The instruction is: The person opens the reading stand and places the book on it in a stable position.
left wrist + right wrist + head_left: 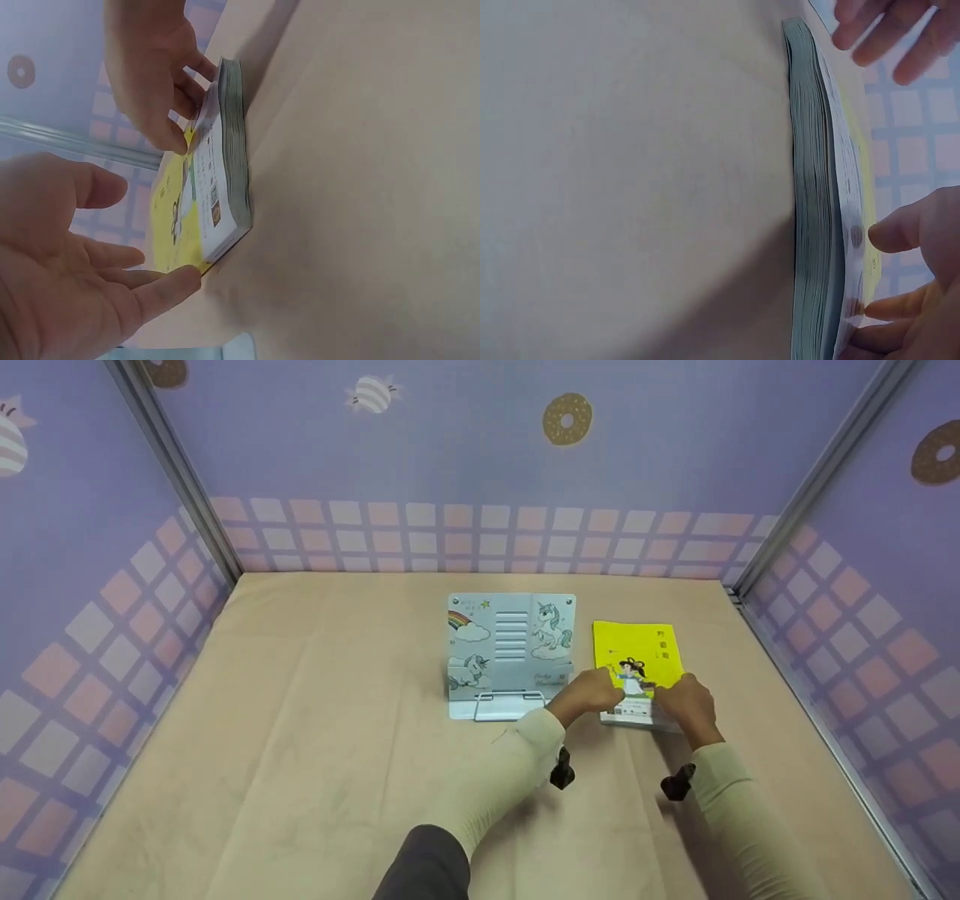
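Note:
A thick paperback book (636, 641) with a yellow cover and a white band along its near end lies flat on the cloth. At its left edge is my left hand (589, 692); the left wrist view has its fingers (161, 292) spread and nearly straight, with the thumb raised off the cover. My right hand (690, 705) is at the opposite edge. Its thumb (900, 229) reaches the cover and its loosely bent fingers (896, 306) lie along the side. The page block (814, 187) faces the right wrist camera.
A pale blue metal bookstand (511, 641) with unicorn pictures stands just left of the book, its wire holder (510, 694) in front. Beige cloth (300, 720) covers the table. Patterned purple panels (465, 450) with metal posts (817, 472) enclose the back and sides.

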Available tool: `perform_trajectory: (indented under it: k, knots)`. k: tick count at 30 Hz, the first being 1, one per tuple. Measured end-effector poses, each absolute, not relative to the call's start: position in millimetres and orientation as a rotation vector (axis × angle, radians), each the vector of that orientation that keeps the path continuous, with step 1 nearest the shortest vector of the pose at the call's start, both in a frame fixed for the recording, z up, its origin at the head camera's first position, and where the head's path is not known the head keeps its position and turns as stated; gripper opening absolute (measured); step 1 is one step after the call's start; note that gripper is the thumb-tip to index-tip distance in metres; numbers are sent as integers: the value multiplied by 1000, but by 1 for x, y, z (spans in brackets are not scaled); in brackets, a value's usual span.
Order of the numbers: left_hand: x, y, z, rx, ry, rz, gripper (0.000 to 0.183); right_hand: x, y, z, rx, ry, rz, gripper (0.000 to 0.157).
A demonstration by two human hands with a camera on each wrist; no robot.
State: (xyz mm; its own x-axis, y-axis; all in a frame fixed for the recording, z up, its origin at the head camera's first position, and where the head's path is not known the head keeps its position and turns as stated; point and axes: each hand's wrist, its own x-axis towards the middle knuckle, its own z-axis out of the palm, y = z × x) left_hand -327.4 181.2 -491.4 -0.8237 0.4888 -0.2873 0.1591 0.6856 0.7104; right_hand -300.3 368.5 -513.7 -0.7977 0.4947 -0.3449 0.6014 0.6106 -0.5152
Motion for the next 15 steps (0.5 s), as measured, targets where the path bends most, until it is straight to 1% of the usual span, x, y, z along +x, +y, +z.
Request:
perform_trajectory:
  k: [2, 3, 7, 9, 12, 15]
  knots:
    - [-327, 182, -493, 418, 2390, 1011, 16, -299, 370, -512, 932, 2663, -937, 66]
    - [-327, 182, -493, 383, 2369, 1030, 16, -299, 371, -512, 942, 2664, -927, 65]
    - [-325, 182, -496, 310, 2325, 1079, 25, -297, 374, -513, 939, 2678, -926, 61]
    - [-324, 183, -496, 262, 2309, 1125, 24, -296, 375, -513, 948, 2682, -945, 58]
    - [-324, 182, -494, 159, 2259, 1205, 17, -296, 378, -516, 984, 2670, -989, 54]
    - [-326, 183, -492, 44, 2196, 1262, 23, -297, 384, -520, 1029, 2652, -1033, 45]
